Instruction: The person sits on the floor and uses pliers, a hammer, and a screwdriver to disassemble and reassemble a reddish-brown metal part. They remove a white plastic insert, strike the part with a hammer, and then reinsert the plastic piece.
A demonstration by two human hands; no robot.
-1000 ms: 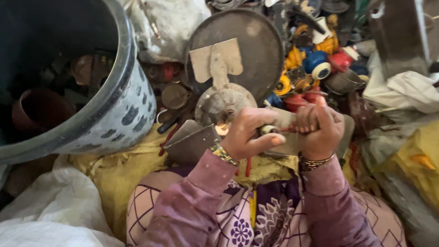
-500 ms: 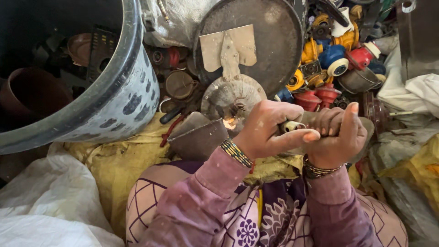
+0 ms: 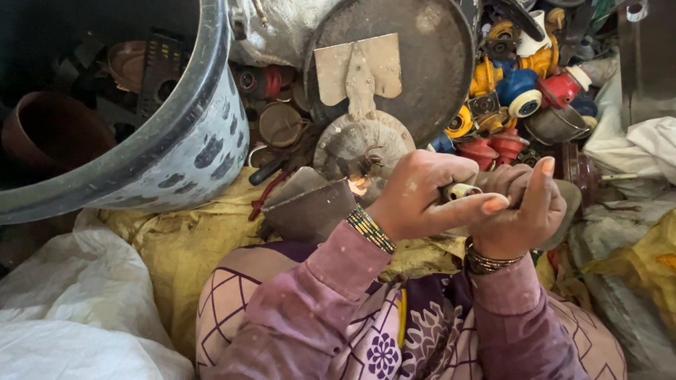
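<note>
Both hands meet over the lap, just right of centre: the left hand (image 3: 415, 197) is clenched round the near end of a short pale rod (image 3: 461, 190), thumb stretched along it toward 3 o'clock, and the right hand (image 3: 524, 207) is wrapped over the rod's other end, forefinger raised toward 12. The rod shows only as a small pale stub between the two fists; its long axis seems to run roughly 9 to 3, tipped slightly up at the right, though which end is the head I cannot tell. By my reading this is a twist-or-pull step, two fists working against each other on one small part; the next move would call for a firm counter-grip from one hand while the other turns or draws, with the rod kept level so it does not slip out of the fingers. At 9 o'clock of the left hand lies a dull metal cup (image 3: 310, 207); at 11 a worn disc (image 3: 362, 144) with a trowel blade (image 3: 359, 67) above it, resting on a big round pan (image 3: 429, 63). Far left stands a grey tub (image 3: 190, 141), and at 1 o'clock sits a heap of coloured caps (image 3: 521, 91)
</note>
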